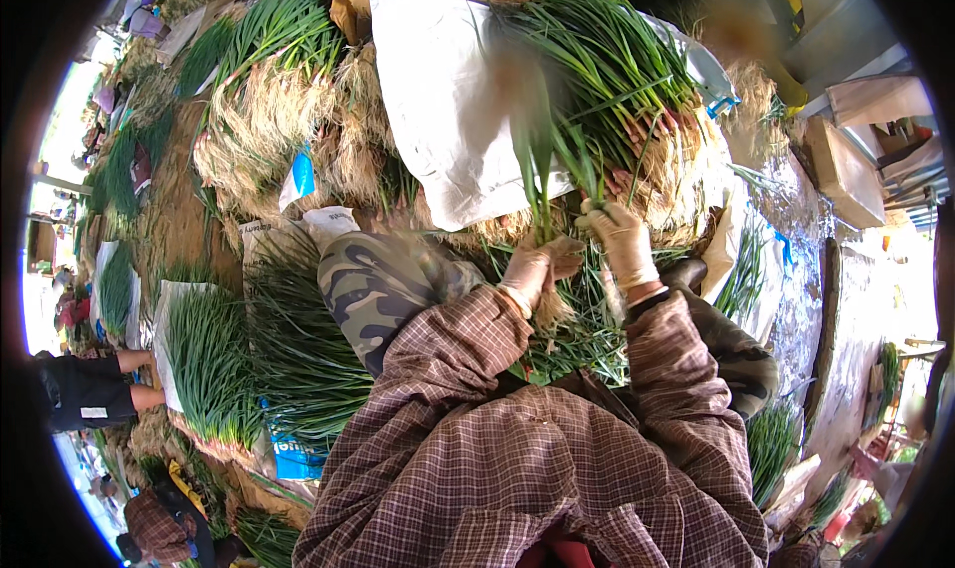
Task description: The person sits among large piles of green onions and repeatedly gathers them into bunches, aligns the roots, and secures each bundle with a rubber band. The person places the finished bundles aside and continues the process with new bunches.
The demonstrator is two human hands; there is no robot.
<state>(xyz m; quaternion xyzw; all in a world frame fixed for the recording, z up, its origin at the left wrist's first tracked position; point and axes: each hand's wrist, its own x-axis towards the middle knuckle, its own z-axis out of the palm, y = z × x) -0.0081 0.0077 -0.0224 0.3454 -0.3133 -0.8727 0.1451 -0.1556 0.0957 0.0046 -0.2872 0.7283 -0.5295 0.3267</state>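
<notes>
My left hand (531,269), in a pale thin glove, is closed around a few spring onions (545,213). Their green leaves point away from me, and a tuft of pale roots (553,308) hangs below the fist. Just to the right, my right hand (623,241), gloved too, pinches a green leaf piece (591,180) between thumb and fingers. Between my legs lies a heap of green leaf scraps (578,348). Beyond my hands, a big pile of spring onions (619,75) with reddish stems and straw-coloured roots rests beside a white sack (440,105).
More rooted bundles (261,120) lie at the far left. Trimmed-looking green bunches (213,359) on sacks flank my left knee. A person in dark shorts (89,393) stands at the left edge. To the right are a wet floor (794,292) and a box (843,172).
</notes>
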